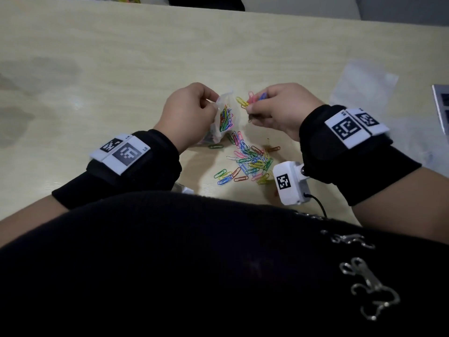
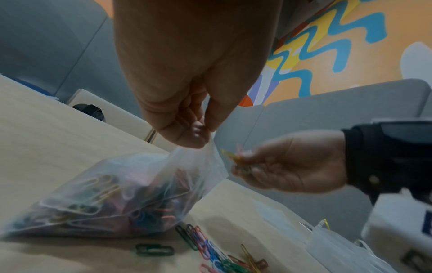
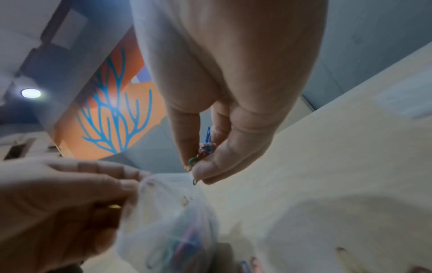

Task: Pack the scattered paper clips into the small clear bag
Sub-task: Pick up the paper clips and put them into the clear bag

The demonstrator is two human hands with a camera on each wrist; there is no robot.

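Observation:
A small clear bag [image 1: 224, 115] partly filled with coloured paper clips stands on the wooden table [image 1: 121, 69], its top edge pinched by my left hand [image 1: 192, 113]. In the left wrist view the bag [image 2: 112, 195] slumps on the table below my left hand [image 2: 194, 133]. My right hand [image 1: 279, 110] hovers just right of the bag's mouth and pinches a small bunch of clips [image 1: 252, 99]. The right wrist view shows this bunch [image 3: 203, 153] between the fingertips of my right hand [image 3: 198, 166], above the bag [image 3: 173, 221]. A loose pile of clips [image 1: 247, 161] lies on the table near me.
Another flat clear bag [image 1: 364, 81] lies on the table at the far right, with a grey device's corner [image 1: 442, 108] at the right edge. A dark stain [image 1: 36, 76] marks the table's left side. A single green clip [image 2: 154, 249] lies in front of the bag.

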